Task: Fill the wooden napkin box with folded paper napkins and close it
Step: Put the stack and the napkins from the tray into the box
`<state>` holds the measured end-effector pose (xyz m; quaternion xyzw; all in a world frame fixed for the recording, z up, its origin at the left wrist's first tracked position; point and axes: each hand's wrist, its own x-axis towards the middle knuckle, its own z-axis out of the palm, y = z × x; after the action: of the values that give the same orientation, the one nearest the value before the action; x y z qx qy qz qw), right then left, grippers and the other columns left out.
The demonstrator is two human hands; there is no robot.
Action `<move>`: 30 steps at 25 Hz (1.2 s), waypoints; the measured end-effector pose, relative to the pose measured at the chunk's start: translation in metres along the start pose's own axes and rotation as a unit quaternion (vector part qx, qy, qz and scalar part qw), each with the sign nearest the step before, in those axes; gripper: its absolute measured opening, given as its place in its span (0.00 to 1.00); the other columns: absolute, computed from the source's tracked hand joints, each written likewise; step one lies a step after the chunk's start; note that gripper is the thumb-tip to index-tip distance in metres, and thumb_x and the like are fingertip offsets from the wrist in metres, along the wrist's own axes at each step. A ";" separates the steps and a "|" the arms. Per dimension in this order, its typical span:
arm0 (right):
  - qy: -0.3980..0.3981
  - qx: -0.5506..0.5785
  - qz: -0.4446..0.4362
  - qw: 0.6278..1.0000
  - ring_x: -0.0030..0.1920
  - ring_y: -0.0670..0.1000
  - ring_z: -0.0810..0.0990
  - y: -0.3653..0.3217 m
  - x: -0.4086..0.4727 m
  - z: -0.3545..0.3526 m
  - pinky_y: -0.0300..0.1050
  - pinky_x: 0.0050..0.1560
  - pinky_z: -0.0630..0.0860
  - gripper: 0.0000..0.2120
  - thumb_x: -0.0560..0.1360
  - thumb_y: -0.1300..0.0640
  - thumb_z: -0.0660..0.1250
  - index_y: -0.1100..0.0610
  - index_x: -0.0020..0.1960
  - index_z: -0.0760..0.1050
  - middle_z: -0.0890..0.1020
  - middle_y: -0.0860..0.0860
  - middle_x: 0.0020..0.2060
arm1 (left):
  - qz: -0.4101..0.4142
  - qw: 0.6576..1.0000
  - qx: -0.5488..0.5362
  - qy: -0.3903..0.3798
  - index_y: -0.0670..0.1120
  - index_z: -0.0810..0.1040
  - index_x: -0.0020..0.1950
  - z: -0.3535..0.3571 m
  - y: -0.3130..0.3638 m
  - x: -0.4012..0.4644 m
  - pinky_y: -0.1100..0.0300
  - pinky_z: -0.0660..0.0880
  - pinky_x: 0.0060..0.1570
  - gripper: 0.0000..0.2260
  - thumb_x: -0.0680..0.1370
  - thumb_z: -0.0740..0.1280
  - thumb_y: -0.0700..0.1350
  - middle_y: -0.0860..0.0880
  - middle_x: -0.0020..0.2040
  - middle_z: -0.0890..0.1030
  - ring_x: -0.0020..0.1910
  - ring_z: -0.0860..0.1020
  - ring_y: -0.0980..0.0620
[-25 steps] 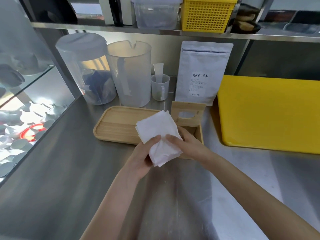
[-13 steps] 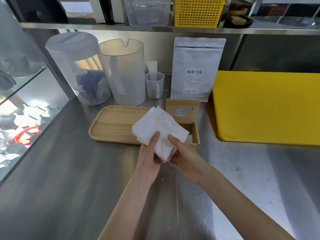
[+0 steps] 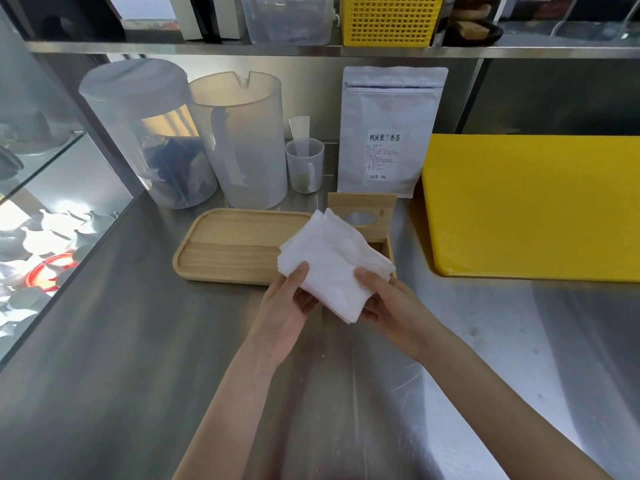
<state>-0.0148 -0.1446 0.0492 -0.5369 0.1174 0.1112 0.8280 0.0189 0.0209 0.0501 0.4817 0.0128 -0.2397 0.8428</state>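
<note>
Napkin box point(image 3: 386, 245) sits on steel counter point(image 3: 104, 358), touching right end of wooden tray point(image 3: 228, 247); lid point(image 3: 362, 216) stands up open at the back. Head view: napkin stack point(image 3: 332, 265) held above box front, mostly hiding the inside, so fill level can't tell. Likely loading not done; closing left. Left hand point(image 3: 284, 313) pinches stack's left edge, thumb on top. Right hand point(image 3: 391, 303) pinches the right edge, fingers narrow, curled under.

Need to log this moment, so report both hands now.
Left hand: closed on the napkins, thumb on top.
Right hand: closed on the same napkins.
</note>
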 end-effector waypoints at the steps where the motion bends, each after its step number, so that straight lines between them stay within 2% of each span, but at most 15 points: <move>1: 0.006 -0.013 0.001 1.000 0.47 0.47 0.83 -0.003 0.000 -0.004 0.41 0.45 0.82 0.10 0.71 0.50 0.66 0.47 0.52 0.73 0.86 0.43 0.42 | -0.003 1.000 0.016 -0.007 0.46 0.71 0.65 -0.003 0.005 0.000 0.55 0.75 0.57 0.26 0.69 0.67 0.52 0.46 0.62 0.79 0.60 0.78 0.49; 4: 0.006 -0.059 0.007 0.998 0.45 0.45 0.84 -0.010 -0.003 -0.015 0.38 0.42 0.81 0.07 0.72 0.50 0.66 0.47 0.50 0.74 0.86 0.41 0.40 | -0.017 0.994 0.105 -0.016 0.47 0.76 0.60 -0.008 0.014 0.001 0.56 0.74 0.56 0.23 0.68 0.65 0.56 0.47 0.59 0.81 0.59 0.78 0.49; 6: 0.003 -0.104 0.003 0.995 0.46 0.44 0.83 -0.013 -0.005 -0.017 0.37 0.43 0.81 0.08 0.71 0.50 0.66 0.46 0.50 0.74 0.85 0.42 0.43 | -0.018 0.985 0.171 -0.024 0.49 0.78 0.56 -0.006 0.017 0.001 0.57 0.74 0.55 0.20 0.68 0.65 0.57 0.49 0.55 0.83 0.56 0.80 0.51; 8: 0.015 -0.147 -0.001 0.989 0.48 0.46 0.82 -0.014 -0.005 -0.017 0.38 0.45 0.80 0.08 0.72 0.49 0.66 0.45 0.51 0.73 0.83 0.45 0.47 | -0.025 0.973 0.226 -0.027 0.52 0.78 0.54 -0.001 0.018 0.001 0.57 0.76 0.54 0.17 0.68 0.68 0.57 0.53 0.51 0.84 0.52 0.81 0.54; 11: 0.046 -0.181 -0.009 0.982 0.49 0.45 0.79 -0.011 -0.004 -0.011 0.36 0.42 0.79 0.05 0.73 0.48 0.64 0.43 0.48 0.71 0.80 0.45 0.49 | -0.034 0.958 0.284 -0.020 0.53 0.73 0.60 0.005 0.012 0.002 0.57 0.76 0.56 0.20 0.69 0.70 0.55 0.51 0.56 0.81 0.55 0.80 0.53; 14: 0.064 -0.179 -0.015 0.982 0.50 0.44 0.79 -0.006 -0.003 -0.007 0.34 0.39 0.78 0.07 0.74 0.48 0.62 0.42 0.52 0.69 0.79 0.43 0.49 | -0.044 0.963 0.264 -0.007 0.51 0.69 0.65 0.009 0.002 0.001 0.54 0.74 0.60 0.21 0.73 0.67 0.51 0.49 0.60 0.79 0.58 0.77 0.51; 20: 0.092 -0.181 0.024 0.979 0.57 0.51 0.77 -0.007 -0.002 -0.013 0.50 0.59 0.76 0.24 0.71 0.49 0.66 0.53 0.64 0.66 0.76 0.51 0.58 | -0.052 0.970 0.227 0.068 0.47 0.70 0.65 0.004 -0.006 0.006 0.57 0.75 0.55 0.20 0.74 0.66 0.48 0.49 0.58 0.79 0.56 0.78 0.51; 23: 0.121 -0.220 0.017 0.968 0.57 0.53 0.77 -0.012 -0.001 -0.018 0.53 0.61 0.74 0.21 0.73 0.53 0.65 0.57 0.63 0.68 0.77 0.54 0.59 | -0.054 0.966 0.242 0.075 0.46 0.70 0.65 0.006 -0.004 0.014 0.54 0.75 0.56 0.21 0.73 0.67 0.48 0.48 0.59 0.79 0.56 0.78 0.50; 25: 0.143 -0.232 0.009 0.962 0.56 0.53 0.77 -0.017 0.002 -0.022 0.52 0.60 0.75 0.18 0.74 0.54 0.64 0.57 0.62 0.70 0.78 0.54 0.58 | -0.057 0.954 0.280 0.084 0.45 0.67 0.66 0.011 -0.003 0.024 0.53 0.74 0.59 0.24 0.73 0.68 0.49 0.49 0.60 0.77 0.57 0.76 0.50; 27: 0.167 -0.250 0.008 0.954 0.55 0.54 0.77 -0.023 0.010 -0.026 0.51 0.59 0.75 0.17 0.74 0.55 0.64 0.59 0.61 0.70 0.78 0.55 0.57 | -0.050 0.941 0.321 0.089 0.44 0.64 0.66 0.017 0.001 0.037 0.56 0.73 0.56 0.25 0.73 0.68 0.49 0.49 0.59 0.75 0.56 0.75 0.50; 30: 0.196 -0.280 0.003 0.940 0.54 0.54 0.77 -0.033 0.025 -0.032 0.50 0.57 0.75 0.16 0.75 0.55 0.62 0.60 0.60 0.71 0.78 0.56 0.57 | -0.058 0.928 0.360 0.077 0.43 0.64 0.65 0.025 0.008 0.059 0.55 0.74 0.56 0.24 0.73 0.67 0.50 0.48 0.59 0.75 0.57 0.75 0.49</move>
<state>0.0168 -0.1855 0.0566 -0.7581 0.2425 0.0345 0.6044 0.0691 -0.0194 0.0554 0.7681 0.0179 -0.2386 0.5940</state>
